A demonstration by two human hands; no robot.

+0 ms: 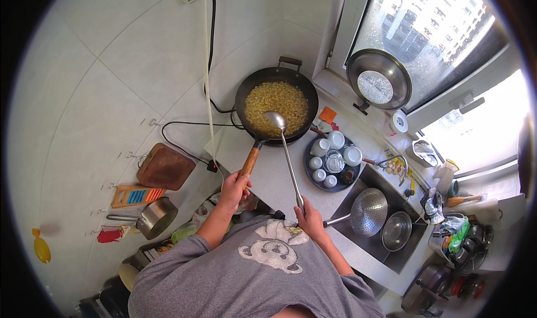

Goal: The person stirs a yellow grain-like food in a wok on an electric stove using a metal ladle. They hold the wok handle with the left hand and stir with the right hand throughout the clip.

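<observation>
A dark wok stands at the corner of the counter, and its bottom is covered with small yellowish pieces of food. My left hand grips the wok's wooden handle. In my right hand is the end of a long-handled metal ladle. The ladle's bowl rests over the food at the near side of the wok. To the right of the ladle, a dark round tray bears several upturned white cups and a clear glass piece.
A steel sink on the right holds a perforated strainer and a metal bowl. A pan lid leans by the window. Black cables run beside the wok. A saucepan and a brown board hang at left.
</observation>
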